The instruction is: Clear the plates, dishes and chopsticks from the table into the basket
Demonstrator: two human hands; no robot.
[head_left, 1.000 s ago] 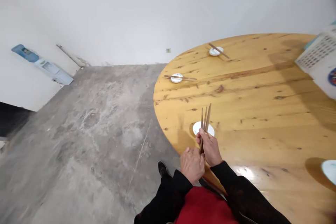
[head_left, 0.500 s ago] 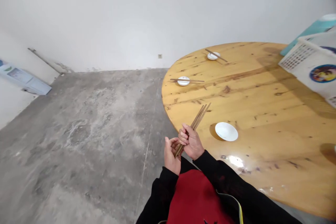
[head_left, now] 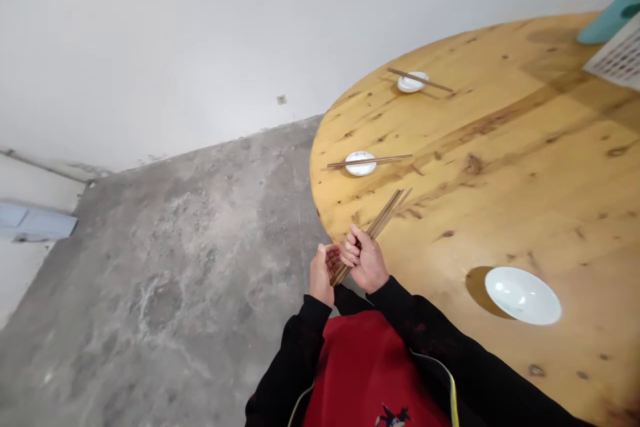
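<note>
My right hand (head_left: 369, 261) is closed around the middle of a bundle of wooden chopsticks (head_left: 384, 216), whose upper ends point up and to the right, fanned slightly apart. Around the lower ends of the same bundle curl the fingers of my left hand (head_left: 323, 272), its thumb raised. Both hands are just off the left edge of the round wooden table (head_left: 465, 207). Beyond them, a small white bowl (head_left: 361, 170) has a pair of chopsticks (head_left: 390, 159) laid across it. Farther back sits another white bowl (head_left: 409, 85) with chopsticks (head_left: 435, 85) across its top.
A white bowl (head_left: 523, 295) without chopsticks is on the table to my right. At the far right stand a white perforated basket (head_left: 620, 57) and a teal container (head_left: 607, 21). Grey concrete floor (head_left: 200, 293) lies to the left, with a pale appliance (head_left: 40, 221) by the wall.
My view has turned and come closer to the table, so the bowls look larger and the near one sits farther right. The chopsticks stay in my hands.
</note>
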